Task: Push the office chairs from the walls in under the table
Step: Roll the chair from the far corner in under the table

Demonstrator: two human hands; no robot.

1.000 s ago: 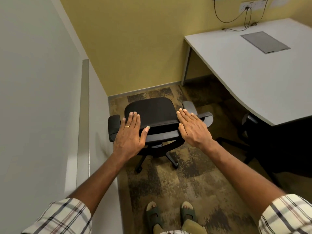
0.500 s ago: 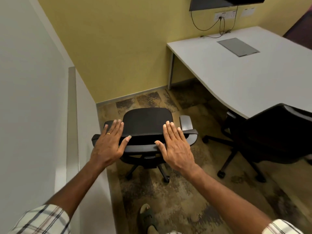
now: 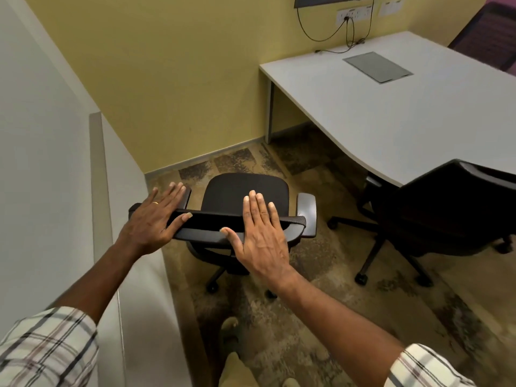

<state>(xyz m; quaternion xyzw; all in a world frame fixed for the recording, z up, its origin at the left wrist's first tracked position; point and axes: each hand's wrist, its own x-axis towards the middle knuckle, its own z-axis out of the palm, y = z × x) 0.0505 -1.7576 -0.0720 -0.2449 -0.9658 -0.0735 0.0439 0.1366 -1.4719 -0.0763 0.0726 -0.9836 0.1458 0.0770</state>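
A black office chair [image 3: 245, 191] stands in the corner beside the left partition, its seat facing the yellow wall. Both my hands lie flat over the top edge of its backrest [image 3: 212, 222], fingers stretched out and not curled round it. My left hand [image 3: 156, 216] is at the backrest's left end, above the left armrest. My right hand [image 3: 259, 233] rests right of the middle. The white table [image 3: 418, 113] stands to the right. A second black chair [image 3: 446, 213] sits at its near edge, partly tucked under.
A grey partition wall [image 3: 125, 219] runs close along the left of the chair. The yellow wall [image 3: 167, 79] is just ahead. A grey cable hatch [image 3: 377, 67] lies in the tabletop, with cables to wall sockets [image 3: 353, 13]. Patterned carpet [image 3: 321, 303] separates chair and table.
The view has swung right, bringing the second chair and more of the table into sight. My hands stay flat on the backrest; the right hand has shifted from its right end toward the middle.
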